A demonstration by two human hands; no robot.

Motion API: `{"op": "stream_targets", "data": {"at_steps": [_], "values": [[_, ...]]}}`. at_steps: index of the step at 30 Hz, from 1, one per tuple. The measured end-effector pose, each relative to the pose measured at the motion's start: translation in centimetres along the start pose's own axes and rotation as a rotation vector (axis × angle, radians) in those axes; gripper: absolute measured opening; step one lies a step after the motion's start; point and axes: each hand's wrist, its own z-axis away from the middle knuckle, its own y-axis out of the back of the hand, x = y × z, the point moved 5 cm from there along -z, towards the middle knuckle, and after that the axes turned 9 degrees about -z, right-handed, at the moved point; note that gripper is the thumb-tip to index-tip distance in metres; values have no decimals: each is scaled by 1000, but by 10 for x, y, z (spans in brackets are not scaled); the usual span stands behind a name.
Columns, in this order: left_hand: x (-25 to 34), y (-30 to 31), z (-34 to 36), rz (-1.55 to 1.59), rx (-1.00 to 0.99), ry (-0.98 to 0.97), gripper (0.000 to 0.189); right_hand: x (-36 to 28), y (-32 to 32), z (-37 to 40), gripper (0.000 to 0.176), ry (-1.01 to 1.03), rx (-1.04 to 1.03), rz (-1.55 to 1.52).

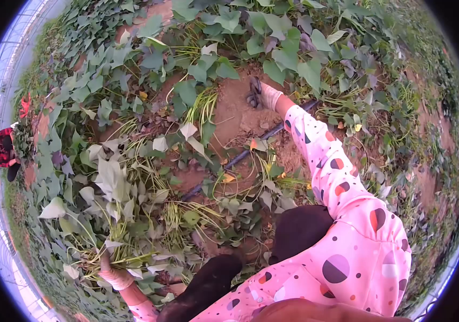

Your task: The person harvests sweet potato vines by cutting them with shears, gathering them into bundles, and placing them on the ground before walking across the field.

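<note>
My left hand (112, 273), with a pale wrap at the wrist, is low at the left. Its fingers are closed round a bunch of cut leafy vines (116, 214) with heart-shaped leaves and pale stems. My right hand (260, 95), in a dark-fingered glove, is at the upper middle over bare brown soil (232, 110). Its dark fingertips are bent down close to the soil, beside green leaves; whether they hold anything cannot be made out. A bundle of thin green stems (202, 110) lies left of that hand.
A dark hose (237, 158) runs diagonally across the soil. Dense leafy vines (288, 48) spread above and on both sides. At the far left another person (5, 147) in red and black crouches among plants. My dark-clad knees (302, 231) are below.
</note>
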Motion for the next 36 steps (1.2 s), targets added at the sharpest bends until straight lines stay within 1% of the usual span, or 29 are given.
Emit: {"op": "stream_targets", "data": {"at_steps": [1, 2, 3, 4, 5, 7, 8, 11, 13, 15, 16, 17, 19, 20, 23, 27, 29, 30, 31, 32, 33, 34, 35, 36], "values": [[-21, 7, -8, -34, -50, 46, 47, -9, 6, -7, 60, 47, 38, -48], [-32, 1, -10, -28, -72, 106, 40, -19, 12, -16, 58, 95, 76, -97], [-42, -4, -10, -24, -95, 165, 34, -22, 18, -29, 58, 97, 78, -102], [-53, -1, -15, -45, -145, 168, 33, -25, 24, -42, 57, 106, 90, -107], [-46, -21, -8, -48, -149, 157, 31, -27, 26, -47, 57, 123, 102, -101], [-58, -23, -11, -83, -286, 202, 41, -32, 30, -56, 56, 162, 126, -68], [-44, -40, -3, -95, -297, 189, 40, -34, 32, -60, 55, 182, 137, -40], [-39, -56, -1, -128, -258, 166, 39, -39, 38, -67, 54, 246, 178, 78], [-46, -52, -7, -187, -271, 149, 39, -43, 39, -69, 53, 291, 193, 185], [-44, -58, -4, -182, -368, 166, 39, -45, 34, -72, 52, 344, 211, 327], [-41, -62, -3, -219, -351, 114, 40, -45, 31, -74, 51, 374, 222, 406], [-38, -67, 0, -220, -350, 115, 40, -45, 28, -75, 51, 403, 231, 493], [-31, -79, 10, -119, -321, 274, 41, -46, 22, -75, 50, 449, 244, 661], [-34, -76, 7, -132, -327, 259, 44, -46, 20, -73, 49, 474, 251, 739], [-42, -71, 6, -174, -316, 263, 45, -43, 14, -64, 48, 542, 261, 966], [-42, -72, 4, -177, -302, 280, 41, -33, 7, -42, 46, 653, 311, 1255], [-42, -74, 4, -167, -286, 305, 38, -31, 8, -22, 43, 779, 444, 1225], [-47, -69, 0, -170, -281, 306, 38, -33, 12, -18, 44, 756, 531, 1119], [-58, -60, -7, -233, -290, 304, 38, -34, 17, -33, 44, 754, 526, 1117], [-69, -52, -14, -296, -299, 300, 38, -38, 30, -60, 43, 841, 623, 1130], [-77, -46, -19, -299, -296, 300, 38, -51, 23, -52, 43, 891, 696, 1052], [-82, -44, -24, -439, -354, 206, 34, -64, 16, -42, 43, 945, 765, 970], [-90, -39, -29, -578, -410, 112, 31, -88, -4, -11, 43, 954, 802, 800], [-104, -33, -38, -632, -400, 59, 30, -97, -6, -18, 43, 955, 796, 801]]}}
